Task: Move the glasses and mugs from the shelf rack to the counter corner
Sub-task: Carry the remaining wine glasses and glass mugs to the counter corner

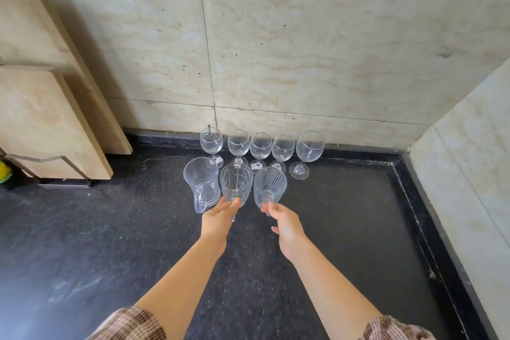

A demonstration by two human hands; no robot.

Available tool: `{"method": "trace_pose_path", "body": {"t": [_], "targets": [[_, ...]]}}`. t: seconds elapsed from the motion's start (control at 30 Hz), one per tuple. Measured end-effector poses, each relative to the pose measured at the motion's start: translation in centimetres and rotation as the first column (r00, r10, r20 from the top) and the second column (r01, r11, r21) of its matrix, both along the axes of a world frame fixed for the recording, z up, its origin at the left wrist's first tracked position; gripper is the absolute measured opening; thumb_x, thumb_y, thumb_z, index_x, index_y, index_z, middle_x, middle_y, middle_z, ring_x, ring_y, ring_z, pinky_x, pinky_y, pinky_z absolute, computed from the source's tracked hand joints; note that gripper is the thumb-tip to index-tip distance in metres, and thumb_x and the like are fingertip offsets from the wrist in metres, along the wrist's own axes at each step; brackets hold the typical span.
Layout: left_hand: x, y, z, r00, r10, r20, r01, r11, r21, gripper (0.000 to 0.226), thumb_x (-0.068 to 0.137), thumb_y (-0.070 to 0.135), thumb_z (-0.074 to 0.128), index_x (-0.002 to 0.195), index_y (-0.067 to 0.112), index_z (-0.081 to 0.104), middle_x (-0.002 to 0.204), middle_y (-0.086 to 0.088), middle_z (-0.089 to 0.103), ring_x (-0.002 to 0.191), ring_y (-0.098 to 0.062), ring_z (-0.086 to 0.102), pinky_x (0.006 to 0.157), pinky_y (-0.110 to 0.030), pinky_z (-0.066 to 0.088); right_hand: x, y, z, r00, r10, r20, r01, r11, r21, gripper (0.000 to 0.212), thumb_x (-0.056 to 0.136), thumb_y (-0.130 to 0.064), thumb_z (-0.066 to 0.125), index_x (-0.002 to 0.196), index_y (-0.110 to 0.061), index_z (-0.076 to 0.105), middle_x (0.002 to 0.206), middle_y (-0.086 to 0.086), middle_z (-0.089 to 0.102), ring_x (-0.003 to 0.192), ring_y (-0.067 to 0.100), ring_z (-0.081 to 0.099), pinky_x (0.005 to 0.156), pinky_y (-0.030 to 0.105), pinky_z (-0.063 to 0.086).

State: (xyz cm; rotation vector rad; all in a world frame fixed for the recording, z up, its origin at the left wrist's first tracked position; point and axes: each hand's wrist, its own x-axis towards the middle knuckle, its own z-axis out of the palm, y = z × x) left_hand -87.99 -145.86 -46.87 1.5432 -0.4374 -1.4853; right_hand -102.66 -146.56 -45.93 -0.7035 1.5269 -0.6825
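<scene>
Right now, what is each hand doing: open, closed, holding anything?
Left hand: closed on the handle of the grid-patterned glass mug.
Right hand: closed on the handle of the swirl-patterned glass mug.

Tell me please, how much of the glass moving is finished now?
Done: five wine glasses and one handled mug stand by the wall. In hand: left hand holds a gridded mug, right hand a ribbed mug, both nearly placed. The shelf rack is out of view.
</scene>
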Motion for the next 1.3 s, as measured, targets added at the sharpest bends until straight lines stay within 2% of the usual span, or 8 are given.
{"method": "trace_pose_path", "body": {"t": [0.1, 0.57, 0.63, 0.73, 0.83, 0.97, 1.13, 1.3], "targets": [[-0.3, 0.0, -0.3, 1.000, -0.001, -0.027, 0.000, 0.999, -0.042, 0.044, 0.085, 0.022, 0.068, 0.125, 0.007, 0.059, 0.149, 0.008, 0.041, 0.123, -0.014, 0.049, 0.111, -0.039, 0.035, 0.2, 0.0, 0.0, 1.000, -0.012, -0.012, 0.012, 1.000, -0.005, 0.027, 0.100, -0.030, 0.047, 0.088, -0.020, 0.069, 0.128, 0.002, 0.059, 0.120, 0.019, 0.049, 0.094, 0.033, 0.037], [-0.5, 0.0, -0.7, 0.997, -0.044, 0.070, 0.045, 0.999, -0.005, 0.042, 0.087, 0.025, 0.066, 0.124, 0.007, 0.059, 0.148, 0.014, 0.039, 0.129, -0.015, 0.045, 0.110, -0.041, 0.036, 0.0, 0.0, 0.0, 0.991, -0.057, -0.123, 0.061, 0.998, 0.029, 0.029, 0.100, -0.038, 0.044, 0.078, -0.031, 0.062, 0.133, 0.001, 0.055, 0.124, 0.023, 0.049, 0.101, 0.037, 0.036], [-0.2, 0.0, -0.4, 0.990, -0.077, 0.115, 0.076, 0.997, 0.010, 0.036, 0.088, 0.025, 0.065, 0.120, 0.009, 0.062, 0.147, 0.014, 0.041, 0.129, -0.015, 0.045, 0.110, -0.042, 0.037, 0.1, -0.2, -0.1, 0.988, -0.058, -0.145, 0.063, 0.998, 0.028, 0.029, 0.100, -0.038, 0.043, 0.079, -0.030, 0.061, 0.124, 0.000, 0.057, 0.116, 0.020, 0.052, 0.095, 0.034, 0.037], [0.1, -0.1, 0.1, 0.971, -0.122, 0.206, 0.115, 0.992, 0.046, 0.038, 0.088, 0.028, 0.065, 0.122, 0.012, 0.062, 0.145, 0.003, 0.047, 0.130, -0.020, 0.045, 0.110, -0.043, 0.036, 0.2, -0.3, -0.4, 0.977, -0.117, -0.178, 0.120, 0.993, 0.006, 0.024, 0.098, -0.036, 0.048, 0.091, -0.020, 0.065, 0.098, -0.005, 0.057, 0.081, 0.007, 0.052, 0.080, 0.029, 0.036], [0.3, 0.6, 0.9, 0.941, -0.196, 0.276, 0.183, 0.980, 0.073, 0.051, 0.086, 0.038, 0.064, 0.132, 0.017, 0.055, 0.135, -0.002, 0.056, 0.119, -0.022, 0.054, 0.103, -0.038, 0.043, 0.2, 0.4, -0.4, 0.946, -0.178, -0.269, 0.173, 0.984, -0.043, 0.024, 0.091, -0.035, 0.060, 0.094, -0.012, 0.065, 0.089, -0.001, 0.058, 0.071, 0.009, 0.052, 0.074, 0.030, 0.039], [1.2, 2.5, 2.2, 0.887, -0.229, 0.402, 0.227, 0.973, 0.053, 0.045, 0.086, 0.046, 0.061, 0.124, 0.022, 0.061, 0.114, 0.007, 0.062, 0.097, -0.014, 0.057, 0.080, -0.026, 0.047, 0.9, 1.9, 0.4, 0.883, -0.259, -0.391, 0.203, 0.963, -0.178, 0.025, 0.085, -0.027, 0.067, 0.100, -0.010, 0.059, 0.104, 0.004, 0.061, 0.090, 0.020, 0.060, 0.076, 0.034, 0.047], [4.5, 6.4, 4.0, 0.840, -0.182, 0.512, 0.193, 0.981, 0.032, 0.035, 0.090, 0.040, 0.056, 0.116, 0.019, 0.065, 0.119, 0.004, 0.063, 0.096, -0.013, 0.055, 0.076, -0.025, 0.041, 4.5, 4.0, 2.2, 0.899, -0.072, -0.432, -0.055, 0.960, -0.276, 0.018, 0.086, -0.025, 0.066, 0.095, -0.013, 0.056, 0.099, 0.003, 0.061, 0.084, 0.018, 0.058, 0.071, 0.027, 0.038], [10.7, 12.3, 6.0, 0.715, -0.137, 0.685, 0.131, 0.989, 0.062, 0.027, 0.092, 0.037, 0.049, 0.111, 0.023, 0.064, 0.091, 0.007, 0.063, 0.068, -0.011, 0.056, 0.047, -0.021, 0.039, 10.7, 7.7, 4.1, 0.820, 0.219, -0.528, -0.434, 0.840, -0.325, 0.022, 0.088, -0.027, 0.062, 0.104, -0.012, 0.058, 0.108, 0.001, 0.057, 0.089, 0.014, 0.055, 0.076, 0.027, 0.039]]}}
